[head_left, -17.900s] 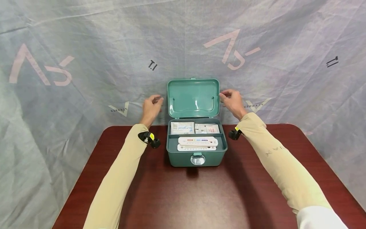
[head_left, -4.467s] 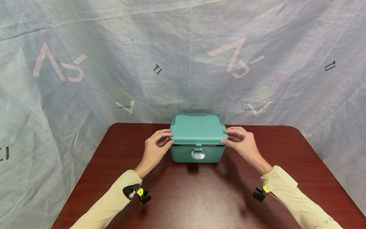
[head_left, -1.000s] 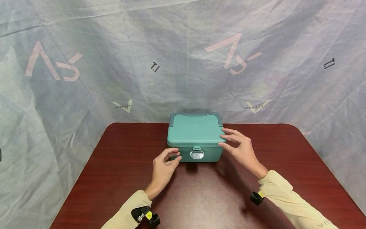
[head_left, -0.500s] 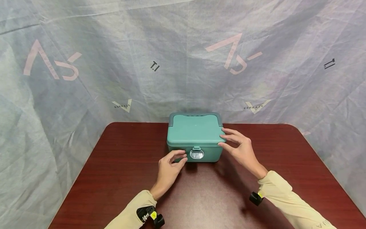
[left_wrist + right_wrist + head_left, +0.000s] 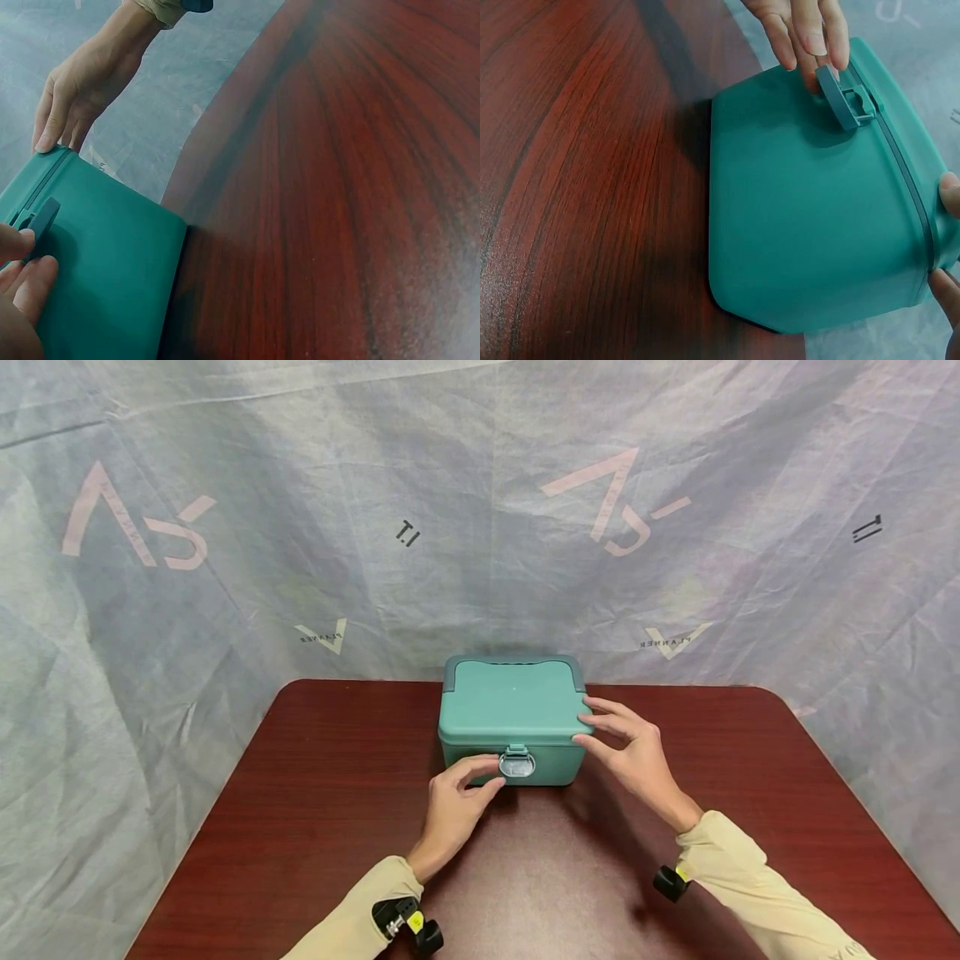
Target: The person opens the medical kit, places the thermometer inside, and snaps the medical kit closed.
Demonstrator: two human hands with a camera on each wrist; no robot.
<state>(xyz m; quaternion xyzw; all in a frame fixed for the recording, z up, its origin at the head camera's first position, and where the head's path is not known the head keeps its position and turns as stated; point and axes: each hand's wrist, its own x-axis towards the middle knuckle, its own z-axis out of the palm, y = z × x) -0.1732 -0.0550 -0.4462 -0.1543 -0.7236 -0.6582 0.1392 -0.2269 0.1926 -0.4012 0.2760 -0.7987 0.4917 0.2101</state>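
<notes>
A teal storage box [image 5: 517, 702] with its lid down stands at the back of the table. On its front, a latch [image 5: 517, 764] with a loop sticks outward in the right wrist view [image 5: 838, 101]. My left hand [image 5: 453, 810] is at the latch's left side, a fingertip touching its end [image 5: 43, 217] and the thumb apart below it. My right hand [image 5: 637, 756] rests its fingertips against the lid's right side near the front corner, with the thumb close to the seam [image 5: 930, 251]. What lies inside the box is hidden.
The dark red wooden table [image 5: 337, 760] has rounded back corners. Directly behind the box hangs a grey cloth backdrop [image 5: 480, 568] with printed letters. Black wrist cameras [image 5: 427, 937] hang below the sleeves.
Long before, the lid stood up over packets and white thermometers; it was then lowered. Over the last second my left hand slid right along the front to the latch. My right hand stayed put.
</notes>
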